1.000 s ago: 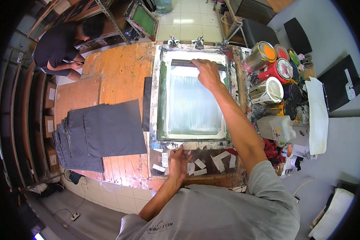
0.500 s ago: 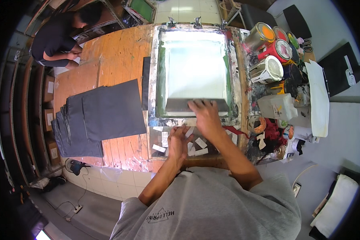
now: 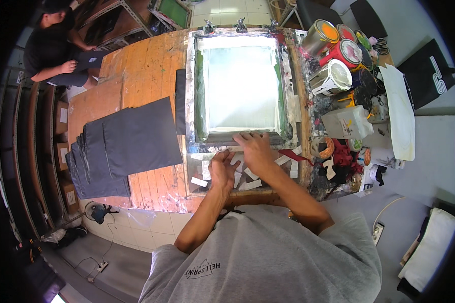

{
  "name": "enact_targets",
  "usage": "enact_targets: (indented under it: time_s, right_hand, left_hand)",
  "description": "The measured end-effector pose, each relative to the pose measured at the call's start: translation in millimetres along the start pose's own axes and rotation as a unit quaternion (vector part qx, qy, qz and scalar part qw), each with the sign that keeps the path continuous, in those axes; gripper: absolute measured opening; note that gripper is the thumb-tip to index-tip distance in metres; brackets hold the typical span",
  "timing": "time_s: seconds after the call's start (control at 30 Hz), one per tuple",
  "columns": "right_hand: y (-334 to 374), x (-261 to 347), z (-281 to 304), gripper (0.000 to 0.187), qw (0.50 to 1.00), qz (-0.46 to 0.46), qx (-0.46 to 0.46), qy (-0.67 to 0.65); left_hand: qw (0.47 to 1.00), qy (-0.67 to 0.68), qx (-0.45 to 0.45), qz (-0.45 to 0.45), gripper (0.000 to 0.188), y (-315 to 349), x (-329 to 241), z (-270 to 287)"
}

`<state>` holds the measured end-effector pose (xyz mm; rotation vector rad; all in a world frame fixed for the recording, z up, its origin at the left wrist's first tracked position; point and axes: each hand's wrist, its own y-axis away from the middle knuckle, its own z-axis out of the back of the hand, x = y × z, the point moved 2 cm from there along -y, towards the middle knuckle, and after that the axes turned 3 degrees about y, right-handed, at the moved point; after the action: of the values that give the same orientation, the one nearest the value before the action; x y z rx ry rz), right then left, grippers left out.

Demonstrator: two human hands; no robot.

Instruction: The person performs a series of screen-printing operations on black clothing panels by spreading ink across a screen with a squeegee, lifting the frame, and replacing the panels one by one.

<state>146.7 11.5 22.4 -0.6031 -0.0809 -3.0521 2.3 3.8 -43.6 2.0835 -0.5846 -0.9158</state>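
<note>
A screen printing frame (image 3: pixel 191 96) lies on the wooden table, with a pale, bright mesh and green borders inside it. My right hand (image 3: pixel 257 150) is closed over a dark squeegee (image 3: pixel 220 137) at the near end of the mesh. The squeegee spans most of the screen's width, and part of it is hidden under my fingers. Just left of it, my left hand (image 3: pixel 222 170) has its fingers curled against the frame's near edge. Black sheets (image 3: pixel 136 131) lie overlapping in a fanned stack to the left. Metal clamps (image 3: pixel 241 24) stand along the frame's far edge.
Paint cans (image 3: pixel 321 38), a white bucket (image 3: pixel 333 76) and a pale jug (image 3: pixel 346 123) crowd the table's right side. White tape pieces (image 3: pixel 199 182) are scattered beneath my hands. At far left, another person (image 3: pixel 53 48) sits holding a dark sheet. Shelves (image 3: pixel 30 151) line the left.
My right hand has drawn the squeegee toward me to the near end of the screen. My left hand stays at the frame's edge. The other person has straightened up, with a dark sheet now visible.
</note>
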Motion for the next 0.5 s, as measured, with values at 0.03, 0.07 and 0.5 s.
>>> enact_targets:
  time_s: [0.03,0.07,0.5]
  right_hand:
    - [2.6,2.1,-4.1,0.054,1.0,0.008,-0.022,0.015]
    - [2.6,2.7,-7.7,0.054,0.999,0.01,-0.045,0.024]
    - [-205.3,-76.4,7.6,0.048,0.995,-0.043,-0.077,0.049]
  left_hand:
    - [1.0,0.003,0.006,-0.002,0.03,-1.0,0.8,1.5]
    - [1.0,0.005,0.013,-0.004,0.028,-1.7,1.5,3.0]
    - [0.999,-0.045,-0.003,-0.023,0.017,8.4,-1.0,0.1]
